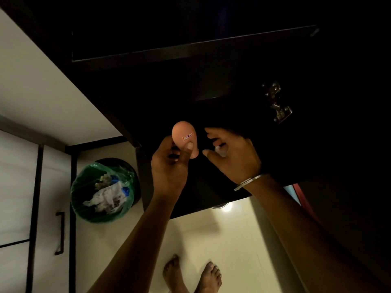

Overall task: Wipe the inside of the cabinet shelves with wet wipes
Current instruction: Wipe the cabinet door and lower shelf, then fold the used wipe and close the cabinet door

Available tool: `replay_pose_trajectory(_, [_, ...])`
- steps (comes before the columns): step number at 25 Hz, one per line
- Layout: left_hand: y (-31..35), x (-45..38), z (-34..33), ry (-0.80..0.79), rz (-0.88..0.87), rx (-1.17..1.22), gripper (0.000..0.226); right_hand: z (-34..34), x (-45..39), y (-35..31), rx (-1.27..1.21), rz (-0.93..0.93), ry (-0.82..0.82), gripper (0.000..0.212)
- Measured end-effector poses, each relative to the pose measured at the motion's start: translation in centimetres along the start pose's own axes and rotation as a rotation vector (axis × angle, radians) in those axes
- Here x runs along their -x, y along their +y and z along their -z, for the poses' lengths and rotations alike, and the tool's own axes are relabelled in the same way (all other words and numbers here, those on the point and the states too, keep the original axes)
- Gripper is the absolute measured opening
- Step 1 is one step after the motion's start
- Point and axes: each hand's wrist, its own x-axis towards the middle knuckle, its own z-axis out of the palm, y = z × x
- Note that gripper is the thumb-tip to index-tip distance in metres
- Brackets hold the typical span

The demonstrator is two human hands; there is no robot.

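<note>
My left hand holds up a smooth pink egg-shaped object with a small sticker on it, in front of the dark open cabinet. Just right of it, my right hand is curled around a small pale crumpled thing, seemingly a wet wipe; most of it is hidden by the fingers. A metal bangle sits on the right wrist. A dark shelf edge crosses the cabinet above the hands. The cabinet interior is too dark to see into.
A metal hinge is fixed on the cabinet's right side. A bin with a green liner, holding used white wipes, stands on the floor at left. White drawer fronts with a black handle are at far left. My bare feet stand on cream tiles.
</note>
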Motion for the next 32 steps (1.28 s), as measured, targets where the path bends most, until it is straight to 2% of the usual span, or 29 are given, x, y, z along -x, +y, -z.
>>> replay_pose_trajectory(2, [0.7,0.1,-0.1,-0.021,0.014,0.028,0.032,-0.6,-0.4,-0.7,0.046,0.039,-0.049,0.050])
replay_pose_trajectory(6, [1.9,-0.5,-0.1,-0.083,-0.025,0.053,0.034,-1.2,-2.0,-1.2,-0.033,-0.023,0.011,0.038])
replay_pose_trajectory(8, [1.9,-1.0,0.3,-0.063,-0.044,0.004,0.037,-0.6,-4.2,-0.8,-0.087,-0.086,0.070,0.037])
replay_pose_trajectory(11, [1.3,-0.8,0.8,0.010,0.032,-0.031,0.030,-0.1,-9.0,0.4,0.016,-0.157,0.145,0.036])
replay_pose_trajectory(17, [-0.3,0.6,1.8,-0.050,0.059,-0.094,0.028,-2.1,-12.4,1.1,0.169,-0.216,0.182,0.054])
replay_pose_trajectory(22, [-0.6,0.8,2.0,-0.059,0.046,-0.098,0.031,-2.0,-13.1,1.2,0.165,-0.228,0.144,0.062])
replay_pose_trajectory(25, [-0.6,0.7,2.0,-0.076,0.060,-0.101,0.032,-1.4,-12.3,1.7,0.053,-0.225,0.136,0.065])
replay_pose_trajectory(27, [-0.6,0.6,2.0,-0.080,0.071,-0.105,0.032,-0.7,-10.8,2.3,-0.020,-0.243,0.145,0.062])
replay_pose_trajectory(29, [-0.6,0.6,2.0,-0.083,0.075,-0.120,0.032,-0.1,-8.8,2.5,0.047,-0.244,0.123,0.048])
replay_pose_trajectory(32, [-0.7,0.5,1.8,-0.085,0.056,-0.136,0.032,1.5,-5.6,1.7,0.192,-0.262,-0.019,0.036])
